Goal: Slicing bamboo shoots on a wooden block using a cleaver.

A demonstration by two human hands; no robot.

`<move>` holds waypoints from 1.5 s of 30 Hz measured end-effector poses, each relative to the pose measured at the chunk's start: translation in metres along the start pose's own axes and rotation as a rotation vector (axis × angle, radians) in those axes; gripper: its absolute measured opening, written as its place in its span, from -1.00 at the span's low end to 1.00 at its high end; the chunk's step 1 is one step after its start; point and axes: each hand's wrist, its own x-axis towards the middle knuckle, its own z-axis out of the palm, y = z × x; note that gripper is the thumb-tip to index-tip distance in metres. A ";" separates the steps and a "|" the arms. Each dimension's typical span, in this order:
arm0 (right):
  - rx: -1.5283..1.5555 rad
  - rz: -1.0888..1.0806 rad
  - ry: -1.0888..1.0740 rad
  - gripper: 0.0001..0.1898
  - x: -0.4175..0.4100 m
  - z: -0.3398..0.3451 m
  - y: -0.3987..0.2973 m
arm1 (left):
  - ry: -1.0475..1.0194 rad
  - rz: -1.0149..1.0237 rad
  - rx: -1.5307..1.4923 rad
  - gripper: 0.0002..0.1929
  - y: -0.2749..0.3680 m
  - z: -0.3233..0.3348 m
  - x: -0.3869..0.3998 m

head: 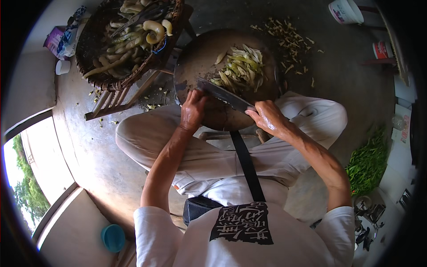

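Note:
My right hand (269, 117) grips a broad dark kitchen cleaver (227, 95) at its handle end. The blade lies slantwise over a round wooden chopping board (196, 68), its far end close to my left hand (193, 111). My left fingers are curled together at the board's left edge; whether anything sits between them is hidden. Just beyond the blade is a heap of chopped yellow-green vegetable pieces (245, 66), and one loose piece (221, 57) lies left of it. Small pale scraps cling along the blade's near side. The board stands between my knees.
A woven basket (81, 66) of pale, pickled-looking vegetables (120, 50), with dark scissors (140, 18) on top, rests on a wooden chair (110, 103) at the left. Scraps (290, 36) litter the floor beyond the board. Green leafy stalks (368, 163) lie at the right.

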 end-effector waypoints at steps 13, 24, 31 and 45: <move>0.091 -0.077 0.179 -0.66 0.029 0.046 -0.001 | 0.061 0.007 -0.084 -0.72 0.002 -0.003 0.005; 0.085 0.017 0.060 -0.68 0.002 0.014 -0.003 | 0.097 -0.037 -0.119 -0.78 -0.002 0.003 0.006; 0.065 -0.040 0.079 -0.70 0.006 0.024 -0.008 | 0.130 -0.046 -0.118 -0.82 -0.004 0.002 0.004; 0.007 -0.069 0.265 -0.69 0.026 0.040 0.024 | 0.002 -0.195 0.169 -0.74 -0.031 -0.034 0.023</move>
